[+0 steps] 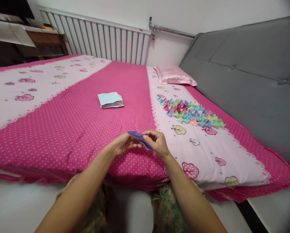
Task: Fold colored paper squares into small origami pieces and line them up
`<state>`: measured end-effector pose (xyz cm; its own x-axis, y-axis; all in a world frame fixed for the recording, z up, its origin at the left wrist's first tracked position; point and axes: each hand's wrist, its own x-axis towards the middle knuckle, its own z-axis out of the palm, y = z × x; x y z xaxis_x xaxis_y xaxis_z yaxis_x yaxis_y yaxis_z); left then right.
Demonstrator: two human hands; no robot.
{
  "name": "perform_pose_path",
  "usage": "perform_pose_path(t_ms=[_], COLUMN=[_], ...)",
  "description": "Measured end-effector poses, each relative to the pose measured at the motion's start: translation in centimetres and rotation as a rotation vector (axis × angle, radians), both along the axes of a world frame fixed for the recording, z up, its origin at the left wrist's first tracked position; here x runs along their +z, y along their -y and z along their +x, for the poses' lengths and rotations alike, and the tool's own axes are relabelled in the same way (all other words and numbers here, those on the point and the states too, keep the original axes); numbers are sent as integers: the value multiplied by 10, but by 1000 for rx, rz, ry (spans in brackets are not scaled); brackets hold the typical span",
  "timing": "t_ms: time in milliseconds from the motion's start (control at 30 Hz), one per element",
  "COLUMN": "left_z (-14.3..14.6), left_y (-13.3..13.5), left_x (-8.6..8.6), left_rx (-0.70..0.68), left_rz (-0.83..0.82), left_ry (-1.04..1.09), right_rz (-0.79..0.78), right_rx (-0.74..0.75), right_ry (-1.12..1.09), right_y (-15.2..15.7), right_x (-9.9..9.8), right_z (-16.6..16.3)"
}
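Note:
Both my hands meet above the near edge of the bed and pinch a folded purple paper (138,137). My left hand (122,144) grips its left end with curled fingers. My right hand (156,142) holds the right end between thumb and fingers. A stack of coloured paper sheets (110,99) with a pale blue top lies on the pink dotted sheet farther back. To the right, several folded paper pieces (190,114) in green, blue, pink and orange lie grouped on the pale strip of the sheet.
The bed (69,126) has a pink dotted sheet with pale tree-patterned bands. A pink pillow (174,75) lies at the far right by a grey padded headboard (246,77). A white radiator (98,38) runs along the back wall. A wooden desk (48,42) stands at far left.

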<state>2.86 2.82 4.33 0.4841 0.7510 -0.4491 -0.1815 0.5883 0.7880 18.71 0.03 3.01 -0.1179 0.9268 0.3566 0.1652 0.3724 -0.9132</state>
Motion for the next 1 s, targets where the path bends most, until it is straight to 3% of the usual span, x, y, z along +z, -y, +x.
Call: perform_pose_path(t_ms=[267, 467, 767, 1000], left_z=[-2, -3, -8, -8], left_y=[-4, -5, -7, -7], left_x=[-4, -2, -2, -2], left_rx=[0, -29, -113, -147], left_rz=[-86, -55, -47, -55], left_ry=[-53, -130, -189, -176], right_rz=[107, 168, 10, 32], right_rx=[-14, -37, 49, 50], right_ry=[182, 285, 344, 315], right_y=[2, 2, -4, -3], right_x=[6, 5, -5, -7], right_z=[2, 2, 5, -2])
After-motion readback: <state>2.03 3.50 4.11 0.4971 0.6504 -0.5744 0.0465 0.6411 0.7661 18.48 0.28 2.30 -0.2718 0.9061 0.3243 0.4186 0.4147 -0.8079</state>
